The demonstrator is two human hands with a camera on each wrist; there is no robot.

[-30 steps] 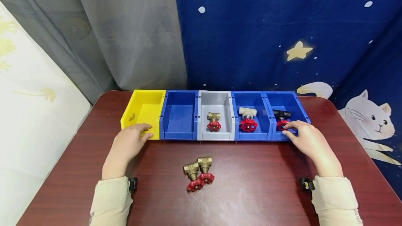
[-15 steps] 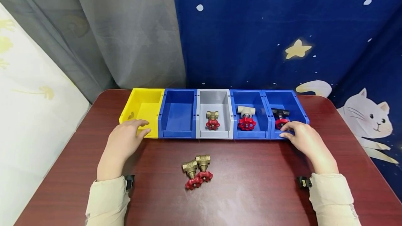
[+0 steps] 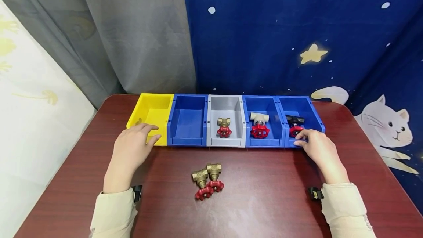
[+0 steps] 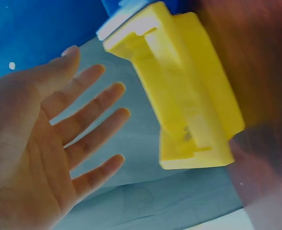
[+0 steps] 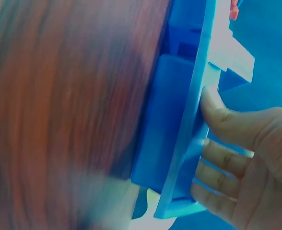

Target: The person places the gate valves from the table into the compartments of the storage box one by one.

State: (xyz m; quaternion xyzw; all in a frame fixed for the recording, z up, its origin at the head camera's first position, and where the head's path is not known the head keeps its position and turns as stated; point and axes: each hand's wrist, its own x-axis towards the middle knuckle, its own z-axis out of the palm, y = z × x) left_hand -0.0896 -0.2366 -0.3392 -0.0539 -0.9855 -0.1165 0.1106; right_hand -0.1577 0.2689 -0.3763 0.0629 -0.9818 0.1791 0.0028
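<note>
My left hand [image 3: 132, 149] hovers at the front of the yellow bin [image 3: 155, 118]; in the left wrist view its fingers [image 4: 90, 103] are spread, with nothing in them. My right hand [image 3: 320, 149] is at the front of the rightmost blue bin [image 3: 299, 104], its fingertips close to the red handwheel of a black valve [image 3: 295, 119]. The right wrist view has the thumb near that bin's front edge and loosely extended fingers [image 5: 221, 179]; whether they touch the bin is unclear. Two brass valves [image 3: 200, 177] with red handwheels lie against each other on the table.
Between the hands stand a blue bin [image 3: 189, 124], a grey bin [image 3: 226, 105] holding a brass valve [image 3: 224, 127], and another blue bin [image 3: 259, 104] with a cream valve [image 3: 259, 124]. The row sits on a reddish-brown table [image 3: 264, 179]; curtains [image 3: 251, 36] hang behind.
My right wrist has shifted slightly left, while its fingertips stay at the rightmost bin. The left hand barely moves. The valves keep their places.
</note>
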